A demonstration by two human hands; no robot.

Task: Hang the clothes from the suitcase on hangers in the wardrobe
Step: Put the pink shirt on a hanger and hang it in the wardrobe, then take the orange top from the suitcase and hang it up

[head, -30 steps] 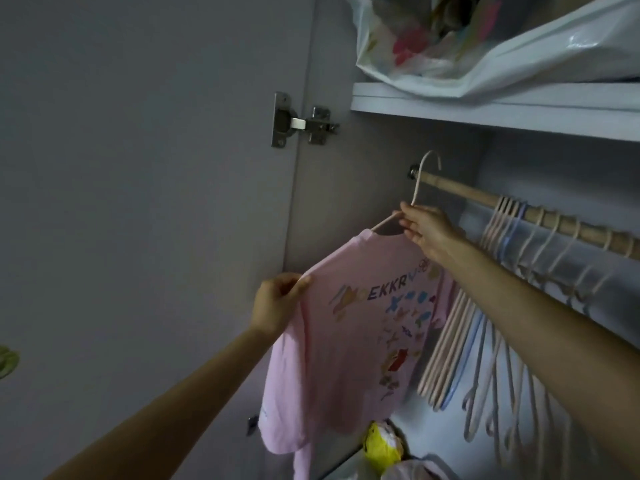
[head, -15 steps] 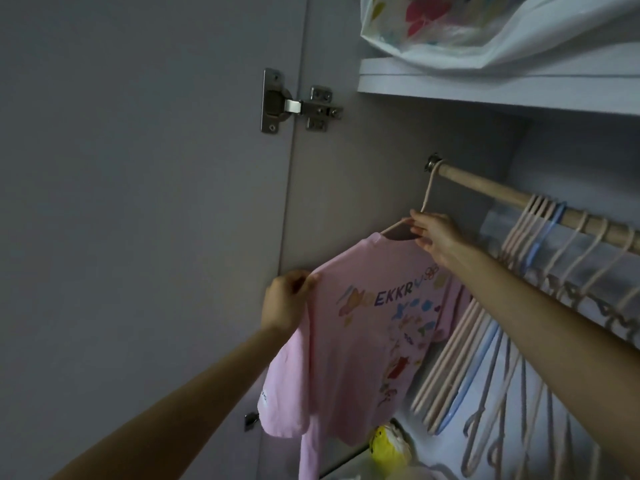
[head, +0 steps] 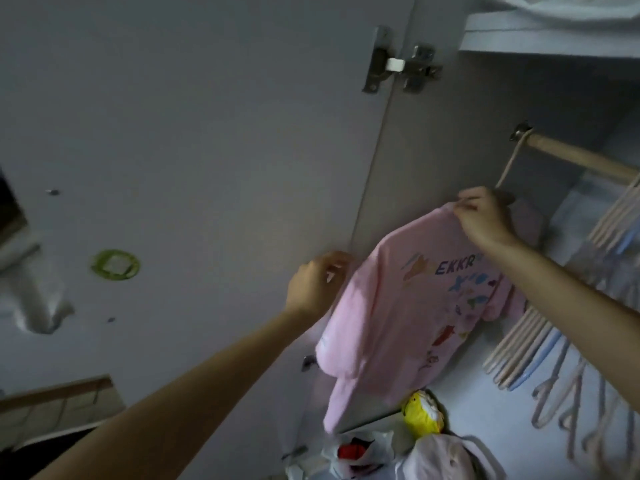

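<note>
Hanging step nearly done: pink shirt (head: 408, 306) on hanger (head: 509, 168) hooked at rod (head: 581, 157) end, right hand (head: 485, 216) pinching collar, left hand (head: 315, 289) gripping sleeve; next, probably let go of both.

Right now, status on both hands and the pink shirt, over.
Right hand pinching pink shirt at the collar. Left hand at its shoulder edge, grip blurred. Hanger hook over rod at the wall end. Empty hangers crowd the right.
</note>
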